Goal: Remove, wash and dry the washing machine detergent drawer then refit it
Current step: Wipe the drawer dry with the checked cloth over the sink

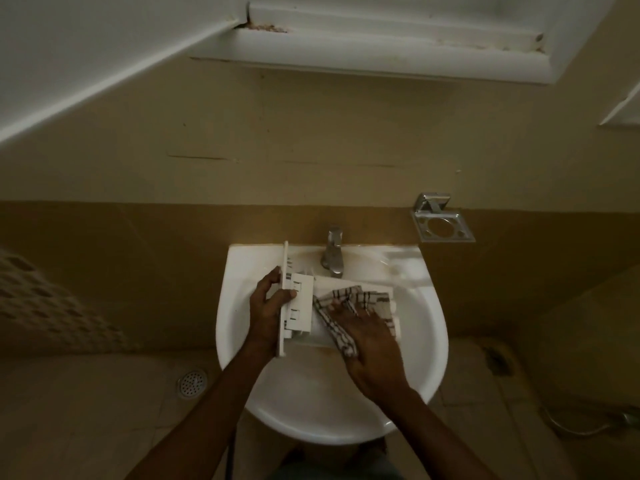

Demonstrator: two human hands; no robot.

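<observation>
Drying stage: drawer held over the basin, cloth applied.

Left hand [266, 306] grips the drawer [298, 308] at its front-panel end, thumb on the facing side and fingers curled round the panel's edge. The drawer lies across the bowl of the basin [433, 341], just below the tap [333, 252]. The checked cloth [337, 332] is pressed onto the drawer body by the right hand [369, 341], which lies flat with its fingers spread. Judgement: work the wipe into the compartment corners and under the panel lip, where water likely sits, with the left grip firm against the push. Clearance: tap spout just behind the drawer, basin rim close on both sides, open room toward the person. Wall holder [444, 226] at right is well apart.
</observation>
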